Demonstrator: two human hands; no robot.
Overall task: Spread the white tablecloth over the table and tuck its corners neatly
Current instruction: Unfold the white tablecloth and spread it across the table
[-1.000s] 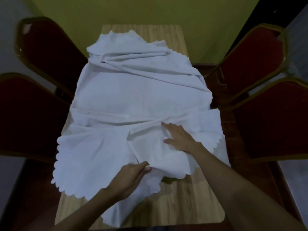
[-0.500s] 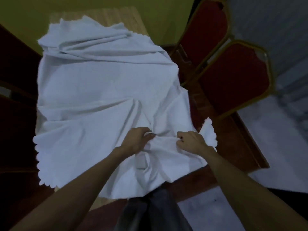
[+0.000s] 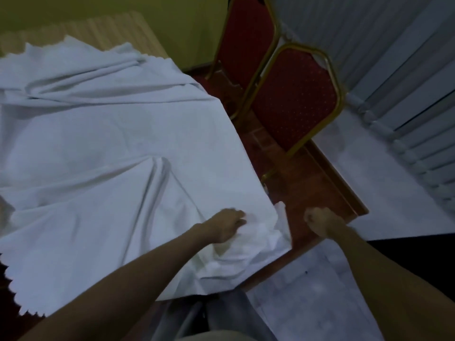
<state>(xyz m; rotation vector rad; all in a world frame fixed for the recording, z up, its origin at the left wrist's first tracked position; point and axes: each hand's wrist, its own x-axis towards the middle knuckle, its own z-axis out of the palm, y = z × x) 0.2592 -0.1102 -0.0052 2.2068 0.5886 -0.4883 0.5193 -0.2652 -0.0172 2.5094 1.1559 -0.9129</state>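
The left hand [image 3: 227, 225] grips bunched white tablecloth [image 3: 110, 143], likely anchoring that corner on the desk [image 3: 73, 28] for tucking, while just right of it the right hand [image 3: 318, 221], fisted, seems to hold nothing.

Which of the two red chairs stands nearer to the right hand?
The front chair, whose back shows whole; the other chair stands behind it, farther from the right hand.

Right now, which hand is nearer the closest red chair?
Right. The right hand is off the cloth, over the floor below the chair; the left hand rests on the cloth, farther away.
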